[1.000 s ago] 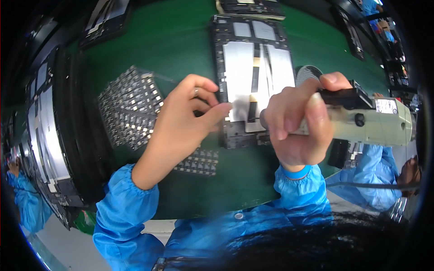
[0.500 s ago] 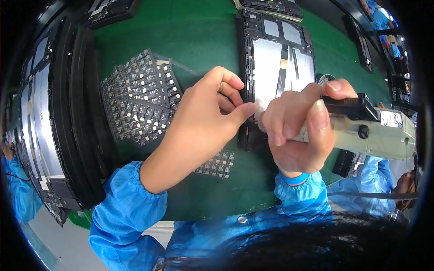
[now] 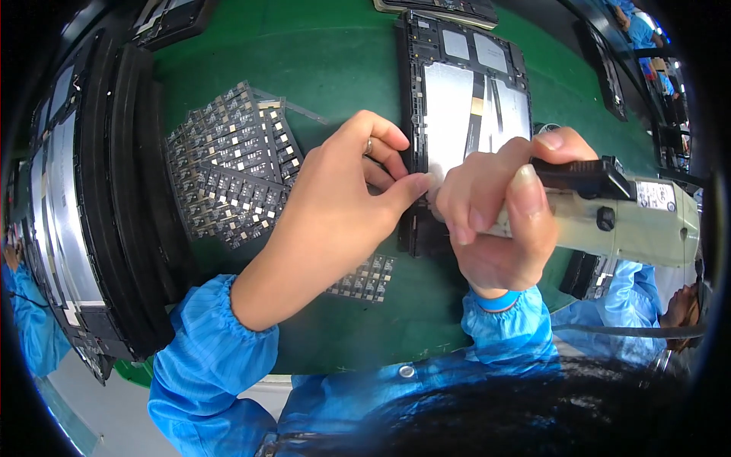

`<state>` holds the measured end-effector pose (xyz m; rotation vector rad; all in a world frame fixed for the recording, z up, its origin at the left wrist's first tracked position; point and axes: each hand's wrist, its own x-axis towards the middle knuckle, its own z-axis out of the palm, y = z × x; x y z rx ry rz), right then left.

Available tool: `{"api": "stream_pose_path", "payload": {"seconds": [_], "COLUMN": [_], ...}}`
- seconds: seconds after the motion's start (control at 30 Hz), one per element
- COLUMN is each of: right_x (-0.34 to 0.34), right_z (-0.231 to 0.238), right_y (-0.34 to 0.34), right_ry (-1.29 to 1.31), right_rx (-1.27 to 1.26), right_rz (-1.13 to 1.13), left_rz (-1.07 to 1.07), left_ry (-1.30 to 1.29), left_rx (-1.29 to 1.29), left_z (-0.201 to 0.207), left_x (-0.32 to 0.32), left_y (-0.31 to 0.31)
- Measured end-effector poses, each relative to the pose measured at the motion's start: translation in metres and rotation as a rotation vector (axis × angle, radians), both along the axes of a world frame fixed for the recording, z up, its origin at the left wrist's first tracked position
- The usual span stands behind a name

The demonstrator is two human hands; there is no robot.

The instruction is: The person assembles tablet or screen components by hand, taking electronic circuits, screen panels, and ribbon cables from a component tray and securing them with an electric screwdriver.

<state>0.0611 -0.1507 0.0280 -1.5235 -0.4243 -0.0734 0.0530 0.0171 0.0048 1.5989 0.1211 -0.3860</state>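
Observation:
A black tablet-like device chassis [image 3: 445,95] with silver metal panels lies on the green table beneath my hands. My right hand [image 3: 502,202] is wrapped round a cream electric screwdriver [image 3: 651,225] with a black lever; its tip end points at the lower part of the chassis and is hidden by my fingers. At the left edge of the chassis, my left hand [image 3: 343,186] rests with curled fingers, its thumb reaching toward the screwdriver's tip end. Whatever those fingertips pinch cannot be made out.
Overlapping sheets of small circuit boards [image 3: 232,164] lie left of my left hand, and another small sheet [image 3: 364,280] sits below my wrist. A stack of similar black chassis [image 3: 84,206] stands at far left. Further chassis [image 3: 442,9] lie at the back. A co-worker's blue sleeve [image 3: 617,305] shows at right.
The whole view has shifted slightly. Both hands keep nearly the same pose at the chassis, with the screwdriver still in my right hand.

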Motion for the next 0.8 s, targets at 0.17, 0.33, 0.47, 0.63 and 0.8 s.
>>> {"api": "stream_pose_path", "payload": {"seconds": [0.17,0.33,0.47,0.63,0.8], "right_x": [0.0,0.001,0.005,0.006,0.001], "right_z": [0.001,0.0,0.004,0.008,-0.007], "right_y": [0.0,0.003,0.015,0.024,0.015], "right_ry": [0.001,0.001,-0.02,-0.116,-0.054], "right_rx": [-0.01,-0.017,0.029,-0.05,-0.011], "right_rz": [0.001,0.008,0.027,0.069,0.101], "left_rz": [-0.005,-0.002,0.007,0.044,0.106], "left_ry": [0.003,-0.012,-0.019,-0.178,-0.235], "left_rx": [-0.003,-0.012,-0.026,0.094,0.037], "left_z": [0.001,-0.002,0.0,-0.002,-0.009], "left_x": [0.0,-0.002,0.0,-0.001,-0.021], "left_y": [-0.001,0.0,0.0,-0.004,-0.002]}}
